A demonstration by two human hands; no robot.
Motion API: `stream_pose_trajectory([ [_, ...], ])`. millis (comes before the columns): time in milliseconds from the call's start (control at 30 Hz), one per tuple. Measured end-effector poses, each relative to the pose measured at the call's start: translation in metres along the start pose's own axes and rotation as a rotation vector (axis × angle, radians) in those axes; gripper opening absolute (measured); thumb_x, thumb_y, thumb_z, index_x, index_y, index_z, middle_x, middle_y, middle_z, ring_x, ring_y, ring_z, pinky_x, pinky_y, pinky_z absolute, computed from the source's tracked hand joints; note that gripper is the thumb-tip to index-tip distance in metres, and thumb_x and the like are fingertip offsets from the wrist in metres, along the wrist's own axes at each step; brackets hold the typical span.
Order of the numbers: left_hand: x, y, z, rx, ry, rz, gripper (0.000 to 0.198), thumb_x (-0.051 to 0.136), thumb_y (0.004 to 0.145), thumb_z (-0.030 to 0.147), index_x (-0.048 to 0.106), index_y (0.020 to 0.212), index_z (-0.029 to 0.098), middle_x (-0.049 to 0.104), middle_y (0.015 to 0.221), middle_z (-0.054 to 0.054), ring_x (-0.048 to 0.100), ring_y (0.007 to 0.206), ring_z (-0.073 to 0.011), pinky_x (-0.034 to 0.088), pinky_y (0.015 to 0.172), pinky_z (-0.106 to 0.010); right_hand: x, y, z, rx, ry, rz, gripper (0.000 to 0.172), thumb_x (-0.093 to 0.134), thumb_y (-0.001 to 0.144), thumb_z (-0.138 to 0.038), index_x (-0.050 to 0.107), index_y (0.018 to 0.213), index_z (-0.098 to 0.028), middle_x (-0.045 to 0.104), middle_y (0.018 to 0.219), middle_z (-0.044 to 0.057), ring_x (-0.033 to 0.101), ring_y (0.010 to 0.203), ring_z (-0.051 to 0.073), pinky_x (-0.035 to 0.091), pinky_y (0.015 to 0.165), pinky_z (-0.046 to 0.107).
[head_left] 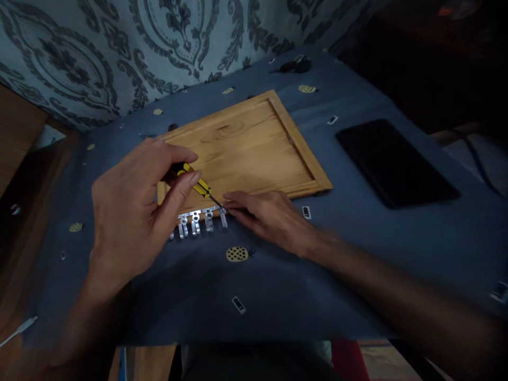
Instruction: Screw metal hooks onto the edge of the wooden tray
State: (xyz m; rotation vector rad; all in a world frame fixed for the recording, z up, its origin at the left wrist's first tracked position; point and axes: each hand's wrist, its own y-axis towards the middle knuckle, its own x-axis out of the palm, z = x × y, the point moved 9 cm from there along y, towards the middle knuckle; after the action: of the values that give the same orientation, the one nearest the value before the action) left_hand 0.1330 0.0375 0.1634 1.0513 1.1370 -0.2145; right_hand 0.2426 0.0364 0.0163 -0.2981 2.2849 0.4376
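Observation:
My left hand (135,206) is closed around the yellow and black handle of a small screwdriver (201,186). Its shaft slants down to the right, with the tip at the right end of a silver metal hook strip (196,221). The strip, with several hooks, lies along the near edge of a wooden tray-like board (323,182) with a raised frame. My right hand (273,219) has its thumb and fingers pinched at the strip's right end, beside the screwdriver tip. Whatever sits between those fingertips is too small to make out.
A dark blue cloth with pineapple prints (278,301) covers the table. To the right lies a black tablet-like slab (397,161). A dark object (296,65) rests near the back. A patterned curtain (178,42) hangs behind, and a white cable end (27,324) shows at lower left.

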Motion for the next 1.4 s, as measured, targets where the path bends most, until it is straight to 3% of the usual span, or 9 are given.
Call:
stream_pose_trajectory([
  [267,0.000,0.000,-0.002,-0.030,-0.046,0.023,0.013,0.068,0.091,0.027,0.068,0.102,0.021,0.070,0.085,0.004,0.065,0.068,-0.0111,0.053,0.070,-0.023,0.000,0.000,0.000,-0.007,-0.007,-0.004,0.025,0.055,0.096,-0.022,0.067,0.117,-0.022,0.079,0.094,0.004,0.074,0.084,0.019,0.053,0.074,0.027],
  [500,0.008,0.000,-0.005,-0.091,-0.092,-0.010,0.008,0.063,0.093,0.027,0.068,0.100,0.027,0.070,0.087,0.002,0.068,0.073,-0.0152,0.055,0.069,-0.028,0.000,0.000,-0.001,-0.001,-0.005,-0.007,0.025,0.055,0.096,-0.022,0.066,0.117,-0.022,0.079,0.096,0.004,0.074,0.086,0.019,0.052,0.076,0.027],
  [700,0.008,-0.007,-0.019,-0.221,-0.214,0.064,0.031,0.077,0.082,0.031,0.066,0.111,0.029,0.073,0.095,0.002,0.071,0.079,-0.0167,0.058,0.068,-0.028,0.001,-0.001,0.000,-0.014,0.000,0.002,0.025,0.054,0.096,-0.022,0.066,0.118,-0.021,0.079,0.098,0.005,0.074,0.085,0.019,0.051,0.076,0.027],
  [900,0.015,-0.008,-0.027,-0.341,-0.373,0.031,0.021,0.078,0.080,0.029,0.068,0.099,0.028,0.072,0.088,0.003,0.071,0.079,-0.0173,0.059,0.070,-0.031,0.001,-0.001,0.000,-0.013,-0.009,0.002,0.027,0.054,0.096,-0.022,0.066,0.121,-0.022,0.079,0.099,0.004,0.075,0.087,0.019,0.053,0.077,0.027],
  [1200,0.009,-0.004,-0.019,-0.244,-0.290,0.061,0.013,0.076,0.084,0.027,0.069,0.094,0.031,0.070,0.084,0.007,0.068,0.072,-0.0135,0.060,0.066,-0.028,0.000,0.000,-0.001,-0.004,-0.010,0.002,0.025,0.055,0.096,-0.023,0.067,0.119,-0.023,0.079,0.096,0.004,0.074,0.086,0.019,0.053,0.077,0.028],
  [1400,0.007,-0.004,-0.016,-0.179,-0.294,0.096,0.015,0.078,0.083,0.025,0.070,0.095,0.025,0.071,0.084,0.005,0.067,0.072,-0.0107,0.058,0.065,-0.023,0.000,0.000,0.000,0.004,-0.004,-0.005,0.026,0.056,0.096,-0.023,0.067,0.119,-0.022,0.079,0.095,0.004,0.074,0.085,0.019,0.054,0.076,0.029],
])
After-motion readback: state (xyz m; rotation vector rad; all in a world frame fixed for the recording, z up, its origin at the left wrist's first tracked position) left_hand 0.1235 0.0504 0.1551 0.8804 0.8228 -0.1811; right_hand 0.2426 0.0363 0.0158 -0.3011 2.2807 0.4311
